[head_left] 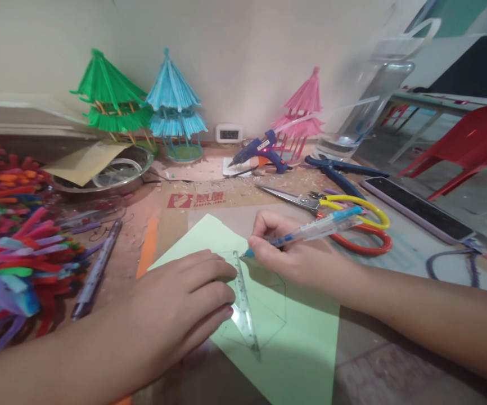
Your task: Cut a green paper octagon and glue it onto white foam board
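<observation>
Taking 12 o'clock as straight away from us, the pale green paper sheet (pixel 311 349) lies at the centre, bearing thin dark lines (pixel 285 304). Our left hand (pixel 201 298) rests at 9 o'clock, fingers close together and nearly flat, their tips bearing on the clear plastic ruler (pixel 246 306); our right hand (pixel 279 247), at 1 o'clock, has thumb and fingers pinched around the clear-barrelled blue pen (pixel 313 226), its tip beside the ruler's far end. If our fingertips press unevenly, the smooth ruler could skid and spoil a line; a dragging wrist could turn the sheet or smear ink. Our left hand also hides part of the drawing. Between 1 and 2 o'clock, the steel scissors with red and yellow handles (pixel 306 203) lie just beyond our right hand and could hinder a sweep that way, with the navy-handled pliers (pixel 325 164) behind them. At 12, the blue glue gun (pixel 254 151) shows a red light, so its nozzle may be hot. The heap of multicoloured fuzzy pipe cleaners (pixel 19 242) crowds 9 to 10 o'clock, beside the slim purple-patterned pen (pixel 95 275).
</observation>
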`<action>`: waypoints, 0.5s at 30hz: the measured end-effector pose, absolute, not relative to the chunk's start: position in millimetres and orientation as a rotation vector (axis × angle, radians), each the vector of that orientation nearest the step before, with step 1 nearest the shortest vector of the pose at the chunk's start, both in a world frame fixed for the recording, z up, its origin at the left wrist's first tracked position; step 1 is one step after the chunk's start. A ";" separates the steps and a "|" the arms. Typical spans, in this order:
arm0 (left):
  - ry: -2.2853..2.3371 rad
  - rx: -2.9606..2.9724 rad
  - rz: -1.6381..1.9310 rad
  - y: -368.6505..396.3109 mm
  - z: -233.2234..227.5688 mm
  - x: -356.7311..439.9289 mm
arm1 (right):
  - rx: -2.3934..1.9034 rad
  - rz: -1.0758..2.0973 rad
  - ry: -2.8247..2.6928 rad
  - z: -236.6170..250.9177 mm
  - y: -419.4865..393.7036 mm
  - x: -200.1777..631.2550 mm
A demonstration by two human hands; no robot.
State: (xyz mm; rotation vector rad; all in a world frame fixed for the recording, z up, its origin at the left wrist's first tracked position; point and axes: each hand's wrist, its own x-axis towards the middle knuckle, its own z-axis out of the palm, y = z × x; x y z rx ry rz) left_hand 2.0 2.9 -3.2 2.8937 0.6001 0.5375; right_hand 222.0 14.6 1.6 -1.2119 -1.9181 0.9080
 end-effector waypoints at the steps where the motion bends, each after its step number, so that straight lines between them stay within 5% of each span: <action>1: 0.595 2.893 0.539 2.9 -3.2 1.9 | -1.207 0.907 -1.914 1.5 14.5 222.1; 15: 0.592 2.906 0.560 3.1 -2.6 2.3 | -1.229 0.920 -1.903 2.4 13.6 221.9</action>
